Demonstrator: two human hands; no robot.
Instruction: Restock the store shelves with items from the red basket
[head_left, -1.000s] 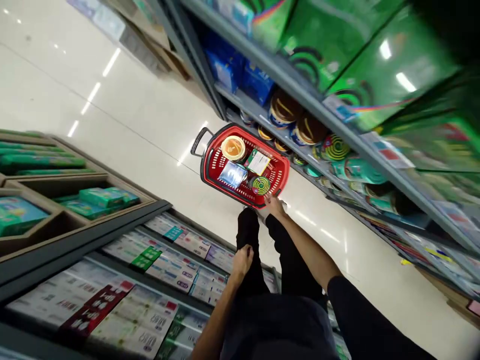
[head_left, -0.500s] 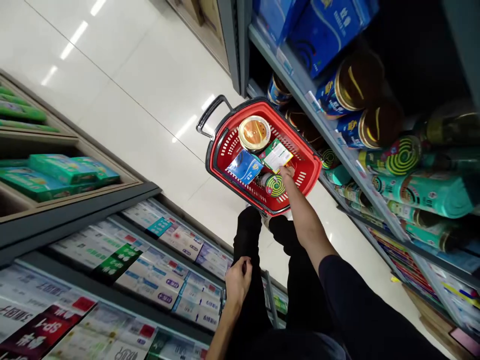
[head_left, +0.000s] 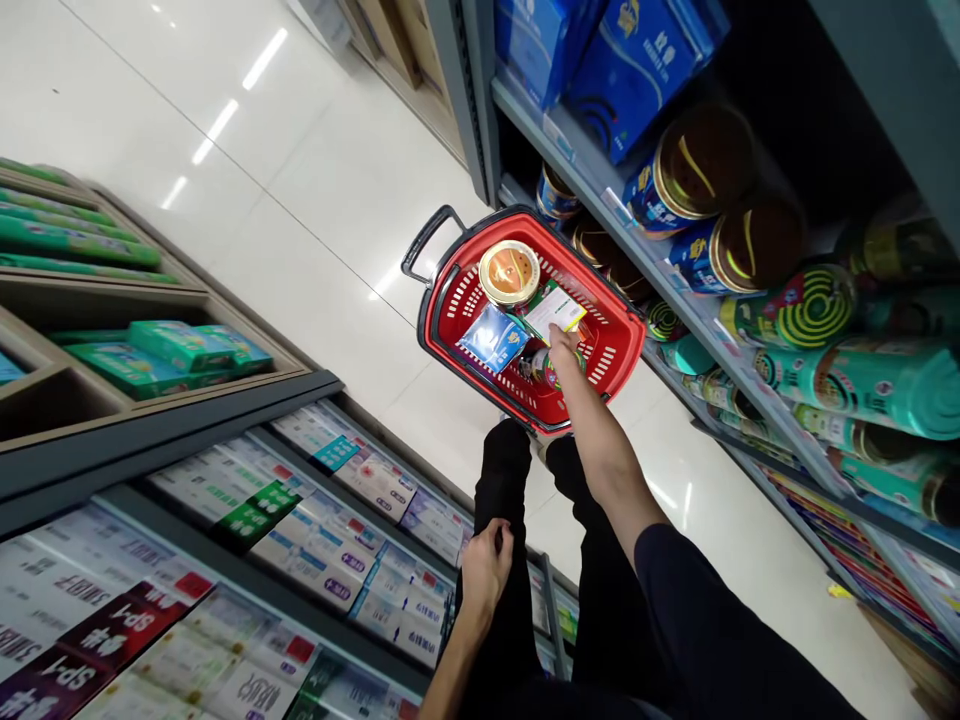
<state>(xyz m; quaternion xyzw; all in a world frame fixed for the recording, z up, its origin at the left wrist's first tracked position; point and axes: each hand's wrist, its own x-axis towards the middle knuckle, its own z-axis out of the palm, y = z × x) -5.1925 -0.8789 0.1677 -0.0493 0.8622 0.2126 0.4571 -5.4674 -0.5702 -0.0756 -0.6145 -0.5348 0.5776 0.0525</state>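
A red shopping basket with a black rim and handle is in front of my knees. My right hand reaches down into it, its fingers at the lower edge of a white and green box and closed on it. A round tin with an orange-gold lid stands beside that box. Nearer to me is a blue packet. A can with a green spiral is partly hidden under my right hand. My left hand rests by my left knee, fingers curled, with nothing visible in it.
Shelves on the right hold blue boxes, blue tins with brown lids and teal cans. To the left are rows of toothpaste-like cartons and green packs. Pale tiled floor runs between the shelves.
My right hand has shifted slightly left inside the basket and now covers more of the spiral can. The left hand stays by the knee. The whole view has moved a little.
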